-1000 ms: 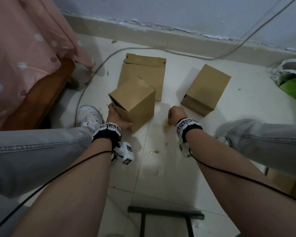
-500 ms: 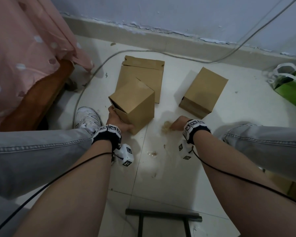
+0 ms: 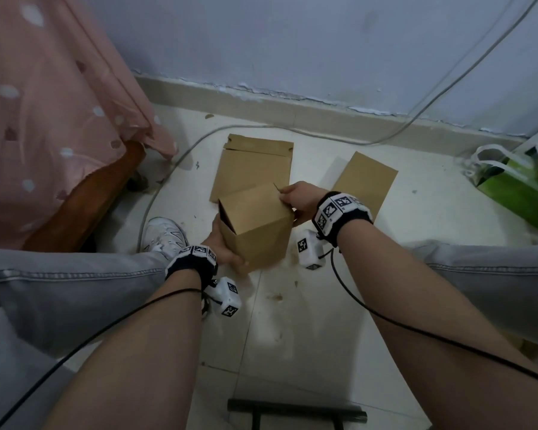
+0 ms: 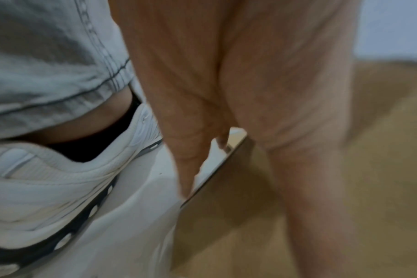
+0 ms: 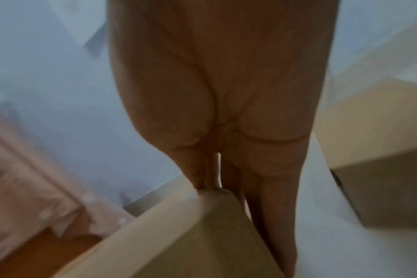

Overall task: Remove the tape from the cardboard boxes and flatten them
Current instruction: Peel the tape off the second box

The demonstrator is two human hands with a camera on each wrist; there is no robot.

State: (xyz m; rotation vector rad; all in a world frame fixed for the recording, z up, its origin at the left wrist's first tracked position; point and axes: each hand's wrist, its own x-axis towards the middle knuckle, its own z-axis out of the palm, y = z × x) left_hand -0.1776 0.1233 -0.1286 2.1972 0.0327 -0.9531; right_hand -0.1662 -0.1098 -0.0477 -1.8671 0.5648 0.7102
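A brown cardboard box [image 3: 258, 228] is held tilted between my knees, its open dark end facing left. My left hand [image 3: 227, 254] grips its lower left edge, thumb on the near face; in the left wrist view the fingers [image 4: 191, 169] curl over the box's edge [image 4: 238, 225]. My right hand [image 3: 297, 198] pinches the box's upper right corner, and the right wrist view shows the fingertips [image 5: 210, 180] meeting on that corner [image 5: 202, 235]. A flattened box [image 3: 255, 167] lies on the floor behind. A second standing box [image 3: 365, 178] is partly hidden by my right wrist.
Pink dotted cloth [image 3: 44, 119] drapes over wooden furniture at left. My white shoe [image 3: 165, 234] sits by the left knee. A grey cable [image 3: 292, 130] runs along the floor by the wall. A green bag [image 3: 516, 184] stands at right. A black metal frame [image 3: 295, 414] lies near me.
My right hand rose from the floor and took hold of the box's upper right corner. The box came up and toward me in my left hand.
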